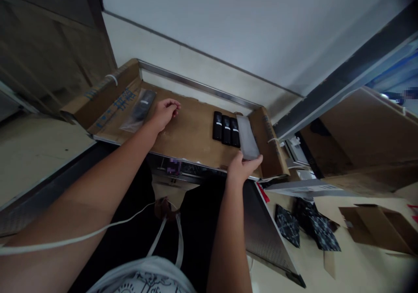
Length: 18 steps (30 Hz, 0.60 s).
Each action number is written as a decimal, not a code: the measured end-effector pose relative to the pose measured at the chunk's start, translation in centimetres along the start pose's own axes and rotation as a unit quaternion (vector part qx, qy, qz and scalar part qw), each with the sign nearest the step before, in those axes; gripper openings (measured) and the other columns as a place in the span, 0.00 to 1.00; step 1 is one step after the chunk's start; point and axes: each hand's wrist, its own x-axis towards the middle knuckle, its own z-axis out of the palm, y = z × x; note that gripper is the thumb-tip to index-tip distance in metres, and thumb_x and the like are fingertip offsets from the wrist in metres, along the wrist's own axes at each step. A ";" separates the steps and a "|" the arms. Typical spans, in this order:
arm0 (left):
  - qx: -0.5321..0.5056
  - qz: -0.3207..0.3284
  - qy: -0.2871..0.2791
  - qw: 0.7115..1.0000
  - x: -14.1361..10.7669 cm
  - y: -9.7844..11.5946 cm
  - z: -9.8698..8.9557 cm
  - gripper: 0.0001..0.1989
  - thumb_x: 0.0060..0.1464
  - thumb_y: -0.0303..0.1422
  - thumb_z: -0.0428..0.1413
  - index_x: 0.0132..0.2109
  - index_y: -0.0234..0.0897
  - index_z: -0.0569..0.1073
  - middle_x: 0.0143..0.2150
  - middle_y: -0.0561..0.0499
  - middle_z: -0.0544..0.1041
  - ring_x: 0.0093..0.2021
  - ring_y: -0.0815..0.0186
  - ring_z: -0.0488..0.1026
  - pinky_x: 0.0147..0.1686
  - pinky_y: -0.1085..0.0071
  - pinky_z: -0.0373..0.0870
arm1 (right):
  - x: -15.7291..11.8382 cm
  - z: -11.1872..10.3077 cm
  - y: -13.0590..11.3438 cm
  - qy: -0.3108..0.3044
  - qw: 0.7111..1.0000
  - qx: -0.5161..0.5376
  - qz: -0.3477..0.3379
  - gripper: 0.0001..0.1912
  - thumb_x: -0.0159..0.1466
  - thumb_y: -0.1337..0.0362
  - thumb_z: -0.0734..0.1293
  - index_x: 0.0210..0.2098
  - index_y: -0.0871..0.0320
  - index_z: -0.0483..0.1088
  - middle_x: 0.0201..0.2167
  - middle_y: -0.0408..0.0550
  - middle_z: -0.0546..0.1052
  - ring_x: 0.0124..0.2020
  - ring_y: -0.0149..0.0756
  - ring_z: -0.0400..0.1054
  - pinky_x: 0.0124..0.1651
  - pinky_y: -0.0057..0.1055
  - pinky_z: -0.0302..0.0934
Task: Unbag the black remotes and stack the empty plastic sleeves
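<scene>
My right hand (pixel 243 167) grips the near end of the translucent plastic bags (pixel 247 136), which lie flat at the right side of a cardboard-lined tray (pixel 192 132). Just left of them, three black oblong devices (pixel 226 129), each with a small white label, lie side by side. My left hand (pixel 166 113) is over the left part of the tray with its fingers curled closed; whatever they may hold is hidden. Left of that hand, a clear plastic bag (pixel 132 121) lies around a similar black device (pixel 145 103).
Cardboard flaps (pixel 272 145) stand up at both tray ends. A pale wall panel (pixel 212 31) rises behind. At right are a large cardboard box (pixel 359 140), an open carton (pixel 382 227) and black patterned packages (pixel 313 223) on the floor. A white cord (pixel 81 239) crosses my left forearm.
</scene>
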 end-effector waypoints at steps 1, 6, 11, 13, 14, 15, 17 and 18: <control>-0.001 -0.002 -0.001 1.000 0.0 0.0 0.0 0.09 0.55 0.20 0.53 0.32 0.35 0.75 0.31 0.51 0.77 0.23 0.73 0.68 0.22 0.77 0.61 | 0.3 0.1 -0.1 -0.001 1.000 -0.005 -0.002 0.41 0.60 0.59 0.63 0.68 0.67 0.46 0.68 0.68 0.57 0.70 0.52 0.52 0.72 0.55 0.45; 0.007 0.002 -0.003 1.000 0.1 0.0 0.0 0.09 0.55 0.20 0.53 0.32 0.35 0.75 0.31 0.51 0.77 0.24 0.73 0.68 0.22 0.77 0.61 | -1.0 -1.4 -0.2 -0.004 1.000 -0.012 -0.020 0.43 0.61 0.58 0.63 0.69 0.71 0.45 0.69 0.70 0.54 0.72 0.52 0.49 0.73 0.54 0.42; 0.021 0.004 -0.009 1.000 0.2 -0.2 0.0 0.08 0.55 0.21 0.53 0.33 0.35 0.75 0.31 0.51 0.77 0.24 0.73 0.68 0.23 0.76 0.61 | -2.8 -1.6 -0.7 -0.040 0.999 -0.013 0.013 0.41 0.63 0.57 0.61 0.70 0.69 0.45 0.69 0.69 0.56 0.72 0.52 0.51 0.71 0.53 0.49; 0.020 0.005 -0.006 1.000 0.2 -0.3 0.0 0.08 0.55 0.21 0.53 0.33 0.35 0.75 0.31 0.51 0.77 0.24 0.73 0.68 0.23 0.77 0.61 | -2.0 -0.9 -1.0 -0.043 0.999 -0.012 0.021 0.39 0.63 0.58 0.60 0.68 0.71 0.48 0.67 0.70 0.59 0.70 0.53 0.53 0.70 0.53 0.50; 0.018 0.006 -0.006 1.000 0.2 -0.3 0.0 0.08 0.55 0.21 0.53 0.33 0.35 0.75 0.31 0.51 0.77 0.24 0.73 0.68 0.23 0.77 0.61 | -1.5 -0.5 -1.1 -0.040 0.999 -0.013 0.025 0.37 0.62 0.59 0.60 0.67 0.70 0.50 0.65 0.70 0.61 0.69 0.54 0.55 0.69 0.53 0.51; 0.017 0.007 -0.005 1.000 0.2 -0.3 -0.1 0.08 0.55 0.21 0.53 0.33 0.35 0.76 0.31 0.51 0.77 0.24 0.73 0.68 0.23 0.77 0.61 | -0.9 -0.2 -1.2 -0.035 0.999 -0.015 0.028 0.36 0.62 0.59 0.60 0.66 0.70 0.52 0.63 0.69 0.64 0.68 0.54 0.57 0.68 0.53 0.54; 0.012 0.008 -0.005 1.000 0.2 -0.4 -0.1 0.08 0.55 0.21 0.53 0.33 0.35 0.76 0.31 0.51 0.77 0.24 0.72 0.68 0.23 0.76 0.61 | -0.2 0.1 -1.1 -0.019 0.999 -0.018 0.031 0.34 0.61 0.59 0.61 0.64 0.68 0.54 0.60 0.67 0.68 0.64 0.54 0.62 0.65 0.52 0.58; 0.010 0.007 -0.005 1.000 0.2 -0.4 -0.1 0.08 0.54 0.21 0.53 0.33 0.35 0.76 0.31 0.51 0.77 0.24 0.72 0.68 0.23 0.76 0.61 | -0.2 0.0 -1.0 -0.011 0.999 -0.018 0.029 0.34 0.61 0.59 0.61 0.63 0.67 0.55 0.58 0.66 0.69 0.63 0.53 0.63 0.64 0.52 0.59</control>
